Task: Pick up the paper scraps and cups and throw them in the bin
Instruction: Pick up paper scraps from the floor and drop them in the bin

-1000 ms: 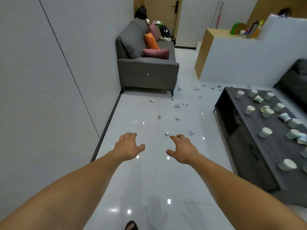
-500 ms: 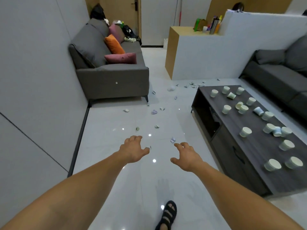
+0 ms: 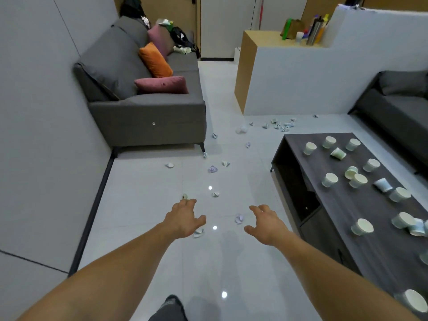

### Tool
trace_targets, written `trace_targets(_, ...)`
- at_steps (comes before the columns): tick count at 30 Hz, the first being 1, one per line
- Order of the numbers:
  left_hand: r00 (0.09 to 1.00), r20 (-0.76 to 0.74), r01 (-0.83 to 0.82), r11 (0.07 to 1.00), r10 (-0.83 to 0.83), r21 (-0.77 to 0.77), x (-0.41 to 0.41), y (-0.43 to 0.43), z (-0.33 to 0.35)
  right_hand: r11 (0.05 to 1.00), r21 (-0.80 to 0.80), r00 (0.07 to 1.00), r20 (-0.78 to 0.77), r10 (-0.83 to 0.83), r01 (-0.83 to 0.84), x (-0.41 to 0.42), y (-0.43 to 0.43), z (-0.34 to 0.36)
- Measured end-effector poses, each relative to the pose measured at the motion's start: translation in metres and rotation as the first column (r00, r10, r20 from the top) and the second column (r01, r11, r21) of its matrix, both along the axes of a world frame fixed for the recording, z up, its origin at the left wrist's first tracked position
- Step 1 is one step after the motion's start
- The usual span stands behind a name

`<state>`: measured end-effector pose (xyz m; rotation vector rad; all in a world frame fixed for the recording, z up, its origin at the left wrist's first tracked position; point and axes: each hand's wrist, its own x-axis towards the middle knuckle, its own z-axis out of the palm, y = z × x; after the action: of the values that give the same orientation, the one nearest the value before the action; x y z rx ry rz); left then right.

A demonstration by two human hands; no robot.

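Paper scraps (image 3: 212, 169) are strewn over the pale tiled floor (image 3: 143, 205), from the foot of the grey sofa (image 3: 148, 117) across to the white partition (image 3: 301, 84). A lilac scrap (image 3: 239, 218) lies between the two hands, and a white scrap (image 3: 198, 233) is partly hidden beneath the left thumb. Nothing is grasped: the left hand (image 3: 183, 218) and the right hand (image 3: 266, 224) are stretched forward over the floor, released, with fingers spread and loosely bent.

Paper cups (image 3: 329, 179) are scattered on the dark coffee table (image 3: 342, 212) to the right. Most stand, and at least two are tipped on their sides. What they hold cannot be told. The table's open shelf (image 3: 291, 188) is too dark for any contents to be made out.

Compared with half a second earlier, the hands are farther along the floor. The lilac scrap, then just ahead of the fingertips, is now flanked by them.
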<state>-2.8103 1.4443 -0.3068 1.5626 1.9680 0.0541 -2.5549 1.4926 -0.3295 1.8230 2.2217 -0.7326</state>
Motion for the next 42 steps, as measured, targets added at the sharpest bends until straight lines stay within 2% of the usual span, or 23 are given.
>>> trace_targets(12,0.993,0.109,0.063,0.995,-0.054,-0.077,-0.033,0.229,-0.053,0.998,-0.057,0.998,0.065,-0.011,0.015,-0.045,0.193,-0.048)
trace_targets(16,0.994,0.105,0.056,0.985,-0.039,-0.164,-0.035,0.272,-0.078,0.994,-0.106,0.997,0.070,-0.026,0.033,-0.047,0.245,-0.075)
trace_targets(20,0.995,0.101,0.002,0.963,0.026,-0.271,-0.031,0.310,-0.126,0.981,-0.190,0.997,0.078,-0.009,0.023,-0.038,0.297,-0.132)
trace_targets(24,0.982,0.110,-0.111,0.937,0.155,-0.331,-0.010,0.339,-0.199,0.959,-0.284,0.992,0.109,0.060,-0.026,-0.017,0.346,-0.216)
trace_targets(27,0.975,0.114,-0.138,0.920,0.192,-0.368,0.010,0.364,-0.277,0.949,-0.310,0.984,0.144,0.108,-0.059,0.001,0.382,-0.301)
trace_targets(31,0.972,0.130,-0.125,0.900,0.196,-0.418,0.030,0.386,-0.407,0.943,-0.332,0.988,0.145,0.043,0.008,0.017,0.415,-0.434)
trace_targets(37,0.948,0.164,-0.156,0.849,0.272,-0.504,0.060,0.370,-0.597,0.938,-0.346,0.984,0.155,0.084,-0.026,0.037,0.406,-0.630)
trace_targets(42,0.934,0.199,-0.154,0.837,0.297,-0.525,0.082,0.344,-0.703,0.957,-0.269,0.974,0.166,0.152,-0.104,0.036,0.403,-0.744)
